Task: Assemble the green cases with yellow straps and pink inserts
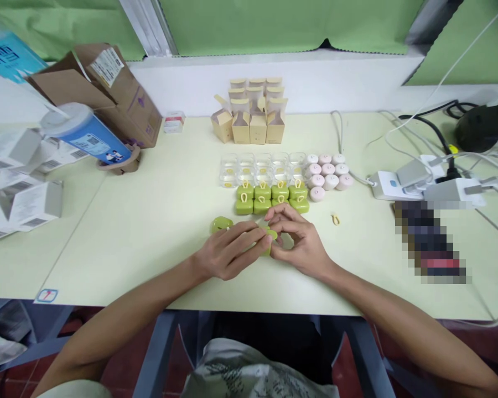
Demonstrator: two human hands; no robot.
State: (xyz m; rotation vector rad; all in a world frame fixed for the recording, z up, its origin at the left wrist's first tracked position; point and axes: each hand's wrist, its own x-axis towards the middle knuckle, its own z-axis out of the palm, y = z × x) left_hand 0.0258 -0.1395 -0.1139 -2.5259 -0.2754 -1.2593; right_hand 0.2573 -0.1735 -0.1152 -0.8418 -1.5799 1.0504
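Note:
Between my two hands is a small glossy green case, mostly covered by fingers. My left hand has its fingers closed over the top and left side of it. From the right, my right hand pinches the same case with curled fingers and thumb. A loose green piece lies just beyond my left hand. Past my hands stand two rows of green cases with cream loops on top. A single cream loop lies to the right of my right hand.
Behind the green cases are clear plastic trays and several pale pink round pieces. Open small cartons stand by the wall. White boxes, a blue cup and a cardboard box are left; a power strip with cables is right.

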